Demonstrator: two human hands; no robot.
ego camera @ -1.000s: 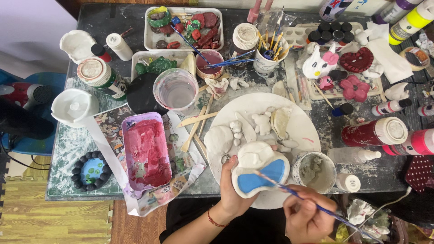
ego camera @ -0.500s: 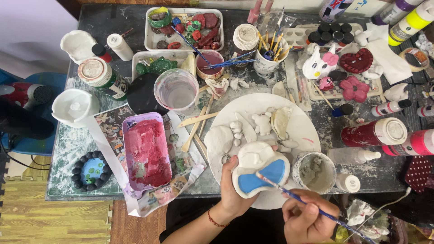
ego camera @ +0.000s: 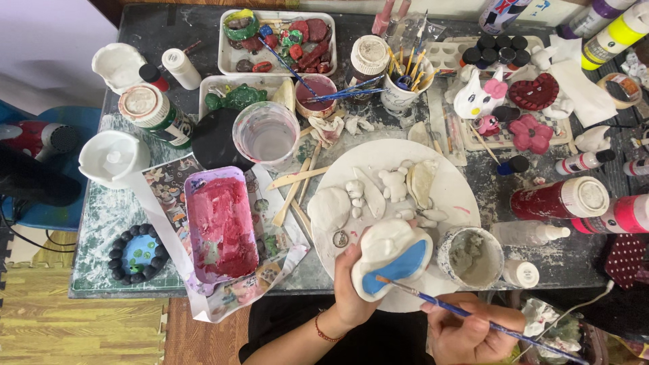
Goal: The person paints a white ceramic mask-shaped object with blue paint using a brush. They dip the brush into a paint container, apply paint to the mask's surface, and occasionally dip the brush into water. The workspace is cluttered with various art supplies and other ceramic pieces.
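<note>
My left hand [ego camera: 351,294] grips a white clay figure [ego camera: 391,257] with a blue painted patch, held over the near edge of a round white board [ego camera: 453,196]. My right hand [ego camera: 466,331] holds a thin blue-handled paintbrush [ego camera: 473,320]; its tip touches the lower edge of the blue patch. Small unpainted white clay pieces [ego camera: 395,186] lie on the board just beyond the figure.
A grey paste cup [ego camera: 471,257] stands right of the figure. A red-stained tray [ego camera: 220,226] and a cup of cloudy water [ego camera: 268,135] sit to the left. Red paint bottles [ego camera: 561,198] lie at right. A brush cup [ego camera: 404,91], painted clay pieces and trays crowd the back.
The brush tip has slid from the upper middle of the blue patch down to its lower edge. My right hand shifted slightly toward me. The figure stays put in my left hand.
</note>
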